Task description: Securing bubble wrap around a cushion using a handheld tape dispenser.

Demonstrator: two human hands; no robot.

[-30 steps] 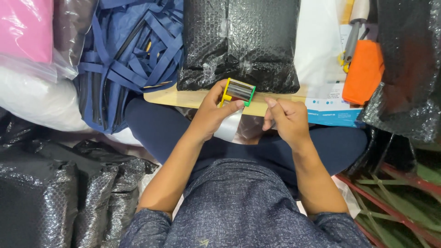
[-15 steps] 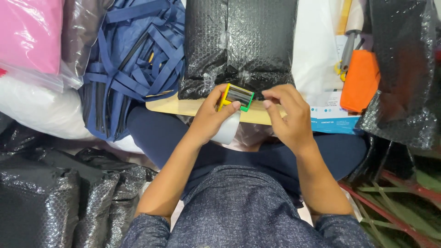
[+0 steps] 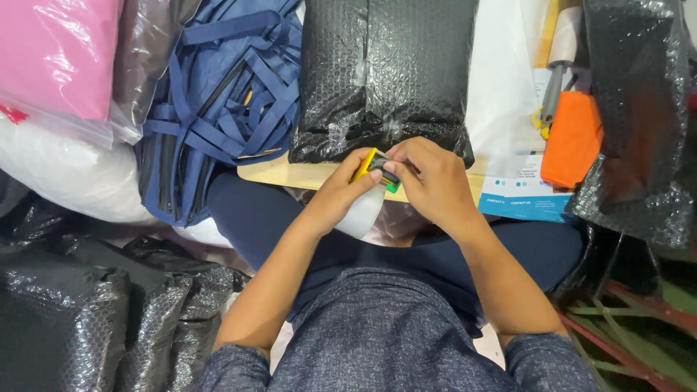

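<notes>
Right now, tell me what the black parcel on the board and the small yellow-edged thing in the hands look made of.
The black bubble-wrapped parcel looks like glossy plastic film: dimpled cells and taped seams catch the light. The small yellow-and-green-edged object, held by both hands' fingers, seems hard plastic with a shiny face, though mostly hidden. The pale wooden board looks matte, unfinished.

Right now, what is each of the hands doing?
Left hand: closed on the small yellow-and-green tool.
Right hand: fingers closed on the same tool from the other side.
</notes>
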